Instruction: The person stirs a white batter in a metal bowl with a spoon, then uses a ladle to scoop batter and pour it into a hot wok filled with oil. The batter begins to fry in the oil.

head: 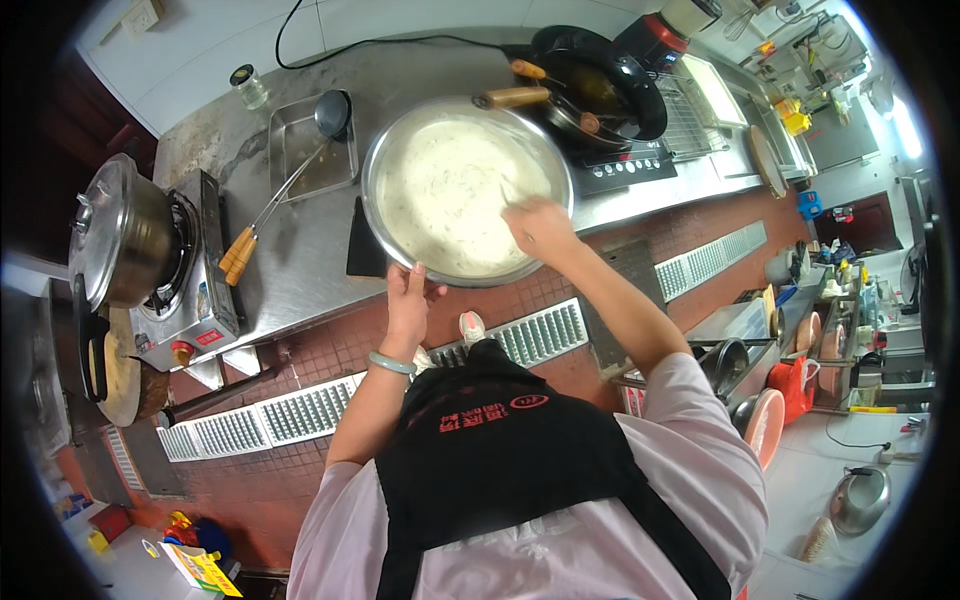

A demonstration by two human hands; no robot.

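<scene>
A wide stainless steel bowl [373, 217] of pale, creamy batter [450, 187] with darker flecks stands at the front edge of the steel counter, partly over the edge. My left hand [411, 296] grips its near rim, thumb up and fingers underneath. Over the bowl's right side, my right hand [541, 231] is closed around a thin utensil [505, 193] that dips into the batter. Motion blur and the fist hide most of that utensil, so its exact kind is unclear.
Left of the bowl, two wooden-handled ladles [289, 180] rest across a metal tray [277, 161]. A pressure cooker [124, 232] sits on a portable gas stove [199, 300]. On the right, dark pans [600, 82] occupy an induction cooker [630, 166]. A glass jar [251, 91] stands behind.
</scene>
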